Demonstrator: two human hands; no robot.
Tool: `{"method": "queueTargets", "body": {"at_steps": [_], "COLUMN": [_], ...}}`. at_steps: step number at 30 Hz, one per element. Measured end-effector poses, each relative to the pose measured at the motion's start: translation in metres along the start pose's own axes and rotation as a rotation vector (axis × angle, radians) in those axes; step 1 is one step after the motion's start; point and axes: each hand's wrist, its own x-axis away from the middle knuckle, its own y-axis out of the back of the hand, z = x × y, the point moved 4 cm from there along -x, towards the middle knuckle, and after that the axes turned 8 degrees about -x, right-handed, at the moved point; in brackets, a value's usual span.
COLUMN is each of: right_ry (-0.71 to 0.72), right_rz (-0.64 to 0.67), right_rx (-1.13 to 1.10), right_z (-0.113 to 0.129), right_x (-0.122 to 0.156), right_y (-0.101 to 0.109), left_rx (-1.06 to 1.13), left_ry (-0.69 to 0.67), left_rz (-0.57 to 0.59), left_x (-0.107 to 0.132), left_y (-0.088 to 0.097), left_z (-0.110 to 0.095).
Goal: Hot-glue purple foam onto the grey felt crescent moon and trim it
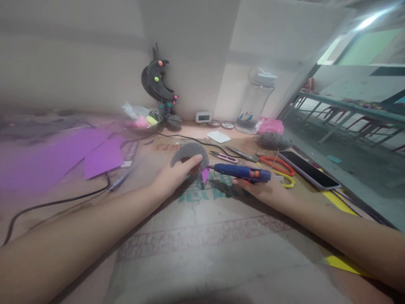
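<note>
My left hand (177, 174) pinches a grey crescent moon (193, 150), its thumb lying across the moon's inner curve. At the crescent's lower tip a small purple piece (205, 173) shows. In my right hand (257, 185) is a blue hot glue gun (242, 171), pointing left. Its nozzle meets or nearly meets the crescent by the purple piece; exact contact cannot be made out. Some of the right fingers are hidden behind the gun. Both hands are above a printed cardboard sheet (202, 236).
Pink thread snips (224, 157), orange-and-yellow-handled scissors (278, 164) and a phone (309, 169) lie to the right. Purple sheets (104, 158) and a black cord (60, 197) lie left. Behind stand a water bottle (255, 101), a small digital clock (203, 117) and dark decorated crescents (156, 80).
</note>
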Motion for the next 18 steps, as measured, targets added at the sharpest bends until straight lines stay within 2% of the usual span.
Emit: {"method": "queueTargets", "body": {"at_steps": [3, 7, 13, 18], "right_ry": [-0.011, -0.018, -0.028, -0.035], "right_rz": [0.002, 0.002, -0.026, -0.038], "right_rx": [-0.019, -0.043, -0.049, -0.039], "right_z": [0.0037, 0.0054, 0.0053, 0.0036], "right_x": [-0.0006, -0.0009, -0.0009, 0.0001], "right_y": [0.0019, 0.0022, 0.0029, 0.0041], "left_rx": [-0.008, -0.001, 0.068, 0.01], "left_ry": [-0.037, -0.022, -0.029, -0.006], "left_rz": [0.003, -0.03, 0.048, 0.031], "left_x": [-0.0003, -0.0004, -0.0014, -0.0005], "left_y": [-0.0004, 0.0003, -0.0019, -0.0009], "left_z": [0.0005, 0.0024, 0.0, -0.0007]}}
